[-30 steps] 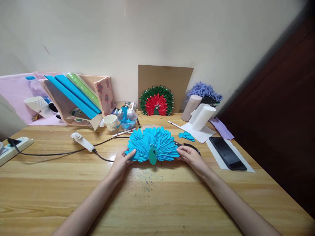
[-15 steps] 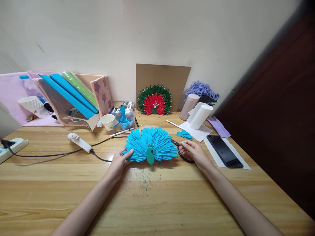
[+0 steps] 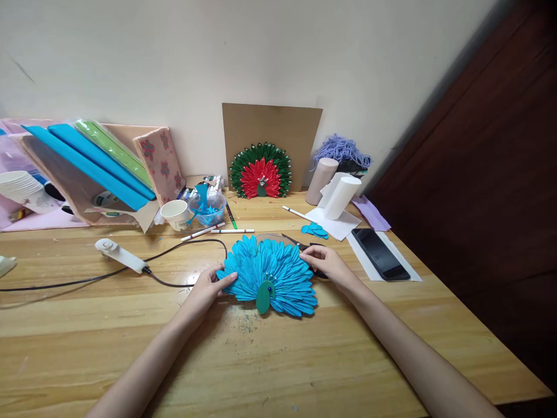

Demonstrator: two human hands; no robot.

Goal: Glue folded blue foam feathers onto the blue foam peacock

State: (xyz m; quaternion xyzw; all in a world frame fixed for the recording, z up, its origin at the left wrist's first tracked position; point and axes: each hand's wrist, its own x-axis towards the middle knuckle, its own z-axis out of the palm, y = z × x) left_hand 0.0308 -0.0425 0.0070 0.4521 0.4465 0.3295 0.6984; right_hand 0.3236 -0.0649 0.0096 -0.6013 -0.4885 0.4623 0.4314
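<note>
A blue paper peacock [image 3: 272,273] with a fanned tail and a green body lies on the wooden table [image 3: 261,360], turned a little clockwise. My left hand [image 3: 208,288] pinches its left edge, thumb on top. My right hand [image 3: 327,264] has curled fingers on the fan's upper right edge. It lies over the dark handles of the scissors [image 3: 292,241], whose blades stick out behind the fan.
A red and green peacock [image 3: 260,177] leans on a cardboard sheet at the wall. Around are a phone [image 3: 378,253] on white paper, paper rolls [image 3: 342,196], pens [image 3: 230,231], a paper cup [image 3: 176,213], a bowl of blue pieces [image 3: 208,209], a corded tool [image 3: 117,254] and leaning folders [image 3: 93,165].
The blue peacock has slid nearer to me and turned clockwise. My right hand went out to the scissors, then came back to the fan's upper right edge. The view shifted right.
</note>
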